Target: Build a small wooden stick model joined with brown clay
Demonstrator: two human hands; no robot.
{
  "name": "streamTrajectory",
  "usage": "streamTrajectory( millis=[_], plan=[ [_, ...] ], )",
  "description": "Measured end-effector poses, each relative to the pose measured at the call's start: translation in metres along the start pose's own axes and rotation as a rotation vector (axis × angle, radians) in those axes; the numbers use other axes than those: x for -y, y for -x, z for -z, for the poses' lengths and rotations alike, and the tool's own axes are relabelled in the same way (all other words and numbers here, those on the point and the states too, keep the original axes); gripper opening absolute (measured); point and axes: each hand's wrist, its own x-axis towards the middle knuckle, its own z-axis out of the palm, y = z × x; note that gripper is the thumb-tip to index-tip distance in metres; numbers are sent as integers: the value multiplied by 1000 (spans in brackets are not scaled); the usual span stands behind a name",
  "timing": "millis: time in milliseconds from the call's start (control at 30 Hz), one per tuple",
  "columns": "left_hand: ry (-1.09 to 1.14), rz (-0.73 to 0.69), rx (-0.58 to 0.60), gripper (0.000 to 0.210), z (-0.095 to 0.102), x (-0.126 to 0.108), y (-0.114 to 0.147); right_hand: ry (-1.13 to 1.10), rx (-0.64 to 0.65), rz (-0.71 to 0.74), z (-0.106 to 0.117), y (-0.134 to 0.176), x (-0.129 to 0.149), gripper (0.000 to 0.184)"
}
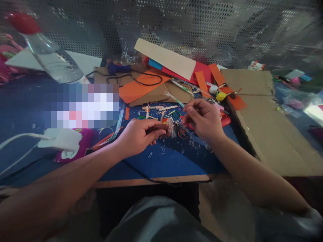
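Currently I see the left hand (148, 134) pinching crinkled clear plastic (172, 129) over the blue tabletop (161, 164); the right hand (203, 119) curls narrowly nearby, and whether its fingertips grip anything I can't tell.

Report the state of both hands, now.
Left hand: closed, holding clear plastic.
Right hand: partly curled; cannot tell whether it holds anything.

The counter (161, 164) is blue; the bottle cap (22, 23) red; the large paper sheet (141, 88) orange; the cardboard (282, 134) tan. The backdrop (156, 20) is grey, patterned with dark dots.
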Motion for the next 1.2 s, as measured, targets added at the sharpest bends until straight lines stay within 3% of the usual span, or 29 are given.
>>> streamTrajectory(
  millis=[67,133,367,933,1200],
  plan=[
    [16,9,17,32,0,0,0,-98,-76,-7,5,-7,0,52],
    [31,6,30,31,-1,0,0,-150,-63,-39,7,-10,3,56],
    [33,-18,38,31,0,0,-1,-146,189,-255,-2,3,13,47],
    [58,-8,34,31,-1,-1,-1,-180,319,-270,-3,9,16,49],
    [59,-1,42,31,-1,-1,0,-111,283,-289,-2,9,17,54]
  ],
)
